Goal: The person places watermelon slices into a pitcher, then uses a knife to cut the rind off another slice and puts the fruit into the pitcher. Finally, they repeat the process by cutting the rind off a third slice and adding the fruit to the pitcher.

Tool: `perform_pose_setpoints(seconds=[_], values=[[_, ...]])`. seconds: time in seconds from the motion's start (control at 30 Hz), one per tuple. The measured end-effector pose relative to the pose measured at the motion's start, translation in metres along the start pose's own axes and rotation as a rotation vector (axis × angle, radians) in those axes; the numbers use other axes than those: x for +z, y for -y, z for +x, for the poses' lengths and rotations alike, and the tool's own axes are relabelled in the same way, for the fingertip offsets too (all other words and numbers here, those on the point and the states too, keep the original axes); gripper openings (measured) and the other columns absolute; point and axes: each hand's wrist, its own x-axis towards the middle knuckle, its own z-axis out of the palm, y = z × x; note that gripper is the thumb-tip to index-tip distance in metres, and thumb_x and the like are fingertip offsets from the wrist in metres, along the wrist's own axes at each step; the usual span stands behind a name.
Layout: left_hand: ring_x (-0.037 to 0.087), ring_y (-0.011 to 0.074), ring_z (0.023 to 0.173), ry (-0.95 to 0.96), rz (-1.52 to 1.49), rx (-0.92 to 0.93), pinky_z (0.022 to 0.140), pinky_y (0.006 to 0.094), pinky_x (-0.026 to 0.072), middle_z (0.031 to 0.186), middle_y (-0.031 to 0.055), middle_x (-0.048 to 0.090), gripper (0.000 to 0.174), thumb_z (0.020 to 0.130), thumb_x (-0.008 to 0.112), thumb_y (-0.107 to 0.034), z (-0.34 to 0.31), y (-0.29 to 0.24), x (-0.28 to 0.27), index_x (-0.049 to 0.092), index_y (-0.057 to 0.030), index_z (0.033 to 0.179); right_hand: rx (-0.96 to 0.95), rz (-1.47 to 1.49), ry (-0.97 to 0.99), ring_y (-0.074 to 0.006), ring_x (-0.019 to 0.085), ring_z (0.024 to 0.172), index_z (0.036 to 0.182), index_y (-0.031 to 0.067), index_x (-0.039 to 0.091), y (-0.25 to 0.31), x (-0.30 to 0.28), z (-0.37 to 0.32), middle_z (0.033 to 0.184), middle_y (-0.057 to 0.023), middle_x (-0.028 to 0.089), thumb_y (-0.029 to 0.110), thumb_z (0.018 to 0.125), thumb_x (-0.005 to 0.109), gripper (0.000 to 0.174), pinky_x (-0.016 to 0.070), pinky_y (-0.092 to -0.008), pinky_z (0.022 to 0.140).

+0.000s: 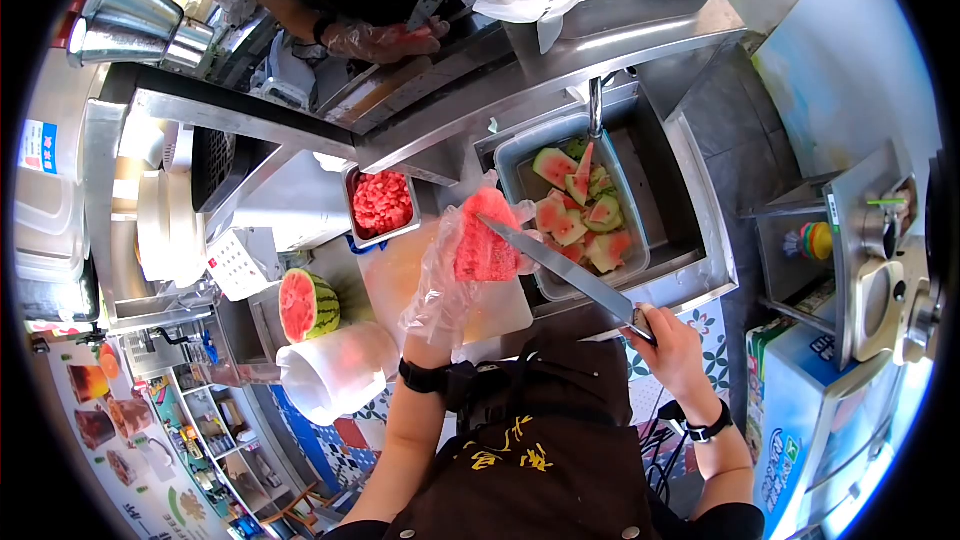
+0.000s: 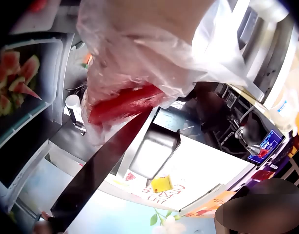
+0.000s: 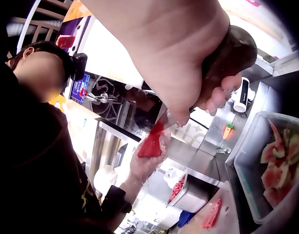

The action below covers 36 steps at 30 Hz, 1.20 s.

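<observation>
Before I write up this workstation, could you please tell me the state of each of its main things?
Peeled red watermelon piece: raised in the plastic-gloved left hand.
Long steel knife: gripped in the bare right hand, blade at that piece.
Green-striped watermelon: cut open, red flesh showing.
Rectangular steel pan: uncovered, filled with red chunks.
Pale translucent plastic tub: uncovered, holding cut rinds.
White cutting board: red strip lying on it.
</observation>
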Motion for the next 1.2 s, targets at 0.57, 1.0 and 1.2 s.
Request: perform_pose_setpoints(seconds=[0.57,1.0,1.2], values=[[0.060,0.0351,0.114,-0.154,-0.075,0.180,0.094,0.0525,0.0509,0.138,0.0213,0.051,0.074,0.096,0.056,-0.050,0.008,-0.001,-0.005,0.028,-0.0148,0.154,-0.033,-0.097,0.032,-0.0283,0.063,0.062,0.115,0.0043,0.060,-0.009,-0.004,-0.011,0.077,-0.0085,0.059,0.026,0.083,0.076,0.042,0.0491,-0.0367,0.053],[0.059,0.0337,0.113,-0.096,-0.125,0.166,0.095,0.0501,0.0492,0.139,0.0195,0.050,0.076,0.093,0.061,-0.050,0.007,-0.003,-0.013,0.027,-0.0197,0.154,-0.109,-0.224,0.012,-0.0256,0.060,0.061,0.118,0.0036,0.063,-0.011,-0.014,-0.008,0.077,-0.0072,0.056,0.020,0.073,0.079,0.051,0.0477,-0.0352,0.052],[0.059,0.0335,0.111,-0.096,-0.170,0.140,0.093,0.0497,0.0508,0.139,0.0200,0.049,0.073,0.096,0.057,-0.049,0.008,-0.003,-0.013,0.026,-0.0190,0.154,-0.128,-0.212,0.000,-0.0258,0.060,0.061,0.118,0.0039,0.062,-0.012,-0.013,-0.007,0.078,-0.0072,0.056,0.021,0.074,0.079,0.050,0.0481,-0.0353,0.052]])
